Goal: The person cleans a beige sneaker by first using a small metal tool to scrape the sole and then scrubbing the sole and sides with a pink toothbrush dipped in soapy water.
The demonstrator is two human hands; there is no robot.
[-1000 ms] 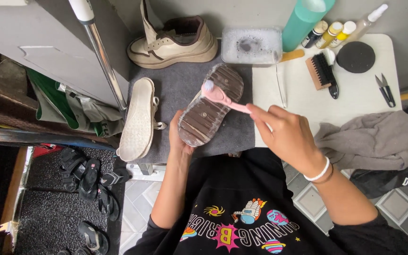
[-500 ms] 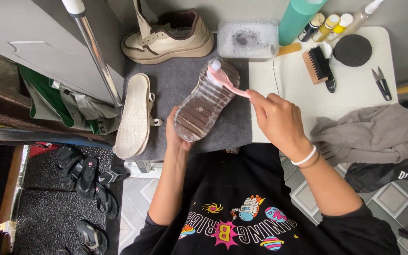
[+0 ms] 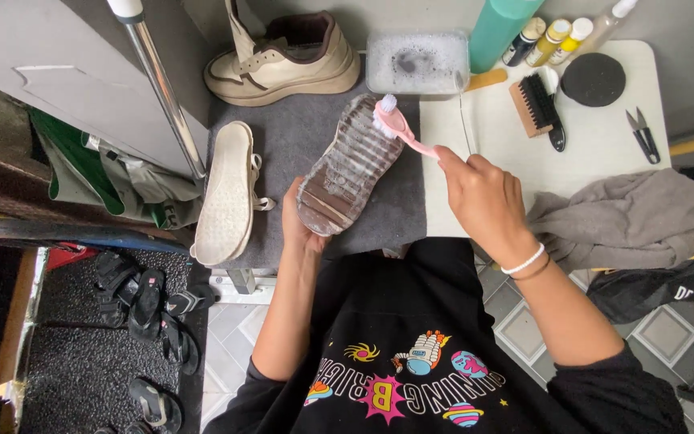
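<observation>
The shoe [image 3: 353, 170] is held sole-up over the grey mat [image 3: 299, 149], its heel end cupped in the left hand [image 3: 303, 225], fingers closed around it from below. The right hand [image 3: 483, 197] is clamped on the handle of a pink brush [image 3: 399, 128], whose foamy head sits on the toe end of the sole, close to the soapy tub [image 3: 417, 63].

A second ago the brush head lay lower, nearer the middle of the sole; half a second ago it had climbed toward the toe, and now it rests right at the tip. So the scrubbing stroke has run up the length of the sole, and I'd judge the tread is getting worked over from middle to toe. The shoe itself has barely shifted in the left hand's grip.

Beside it on the mat lies a pale insole [image 3: 225, 193], and the other shoe [image 3: 283, 60] stands upright at the back. To the right, on the white table [image 3: 604, 137], are a dark-bristled brush [image 3: 536, 104], a round black pad [image 3: 593, 79], small snips [image 3: 644, 135] and a grey cloth [image 3: 628, 217]. Bottles [image 3: 552, 36] line the far edge.
</observation>
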